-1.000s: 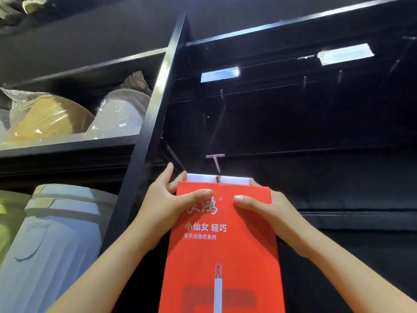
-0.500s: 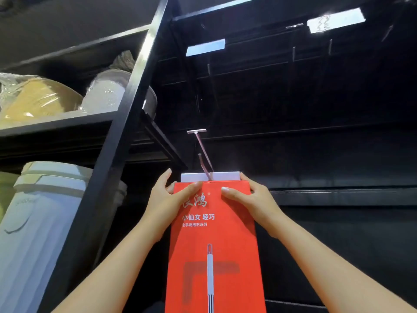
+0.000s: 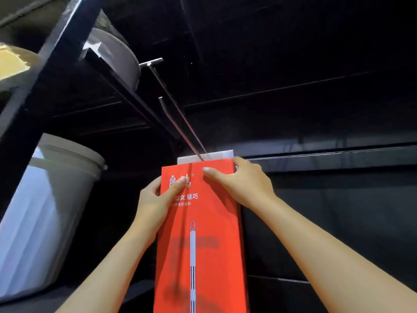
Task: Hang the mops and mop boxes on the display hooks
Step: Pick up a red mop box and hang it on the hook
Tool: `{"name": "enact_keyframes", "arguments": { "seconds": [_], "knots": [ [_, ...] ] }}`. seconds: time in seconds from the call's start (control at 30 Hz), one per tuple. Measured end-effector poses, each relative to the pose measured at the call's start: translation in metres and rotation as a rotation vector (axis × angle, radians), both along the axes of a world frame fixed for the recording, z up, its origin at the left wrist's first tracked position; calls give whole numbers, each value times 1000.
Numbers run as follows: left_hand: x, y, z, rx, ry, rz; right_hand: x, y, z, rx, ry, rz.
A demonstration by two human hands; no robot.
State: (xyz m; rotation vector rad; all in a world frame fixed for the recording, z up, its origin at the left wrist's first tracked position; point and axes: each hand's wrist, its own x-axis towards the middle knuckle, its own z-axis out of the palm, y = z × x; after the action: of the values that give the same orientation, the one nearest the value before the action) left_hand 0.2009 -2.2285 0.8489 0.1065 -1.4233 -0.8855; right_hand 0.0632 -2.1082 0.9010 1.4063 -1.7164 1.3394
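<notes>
My left hand [image 3: 155,199] and right hand [image 3: 246,186] both grip the top of a red mop box [image 3: 203,233], its white tab [image 3: 216,154] touching the metal display hook [image 3: 182,129] above.

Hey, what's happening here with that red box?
A person is hanging a red mop box on a metal display hook. The left hand grips the box's left edge, and the right hand grips its top right corner. The hook's rods meet the white tab at the box's top, so it appears to be threaded on.
</notes>
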Motion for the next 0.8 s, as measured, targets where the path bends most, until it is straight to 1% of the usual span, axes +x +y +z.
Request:
{"name": "enact_keyframes", "arguments": {
  "seconds": [0.1,0.2,0.23,0.27,0.33,0.37,0.4,0.67,0.8],
  "knots": [
    [-4,-7,-4,-30,25,53,4,-4,-6,-22,29,-64],
    [-7,-14,-5,-6,31,53,7,-9,-14,-37,104,-231],
    [-8,-16,-5,8,29,48,4,-10,-18,-32,92,-225],
    [-9,-18,-5,18,22,45,1,-12,-24,-20,20,-138],
    [-10,-22,-4,31,-3,42,-5,-17,-37,-15,-194,136],
    [-10,-23,-4,36,-16,39,-7,-20,-42,-29,-267,228],
    [-10,-25,-4,42,-24,39,-9,-24,-45,-45,-304,267],
    [-10,-24,-4,84,-56,55,-12,-30,-48,-71,-332,309],
    [-6,-16,0,120,-56,79,-8,-23,-49,-22,-375,322]
  ]
}}
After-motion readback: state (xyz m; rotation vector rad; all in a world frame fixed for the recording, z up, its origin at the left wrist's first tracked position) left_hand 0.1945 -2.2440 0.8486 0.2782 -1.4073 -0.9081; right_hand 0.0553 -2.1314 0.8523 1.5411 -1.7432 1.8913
